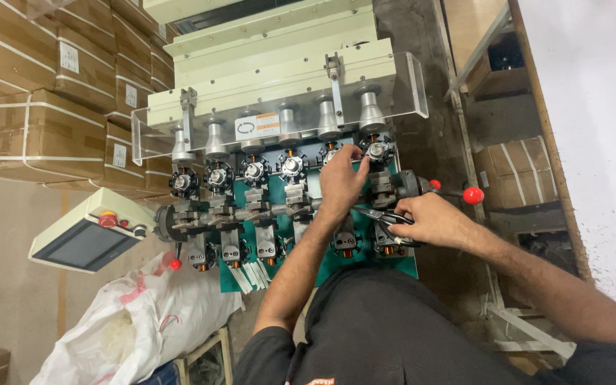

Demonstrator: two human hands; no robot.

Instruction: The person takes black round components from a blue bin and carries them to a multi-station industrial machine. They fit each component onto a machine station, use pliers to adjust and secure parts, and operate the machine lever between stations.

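Black scissors [392,227] in right hand [433,221], left hand [340,182] on sixth stator [378,151]

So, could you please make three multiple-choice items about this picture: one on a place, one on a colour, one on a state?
1. Where does the left hand reach?
A. the round part at the right end of the machine's row
B. the control panel
C. the white bag

2. What colour is the ball knob to the right of the right hand?
A. blue
B. red
C. yellow

3. What is the right hand doing?
A. resting open
B. holding scissors
C. holding a box

Answers: 1 A, the fingers touch that end part; 2 B, the knob is plainly red; 3 B, the fingers pass through the black scissor handles.
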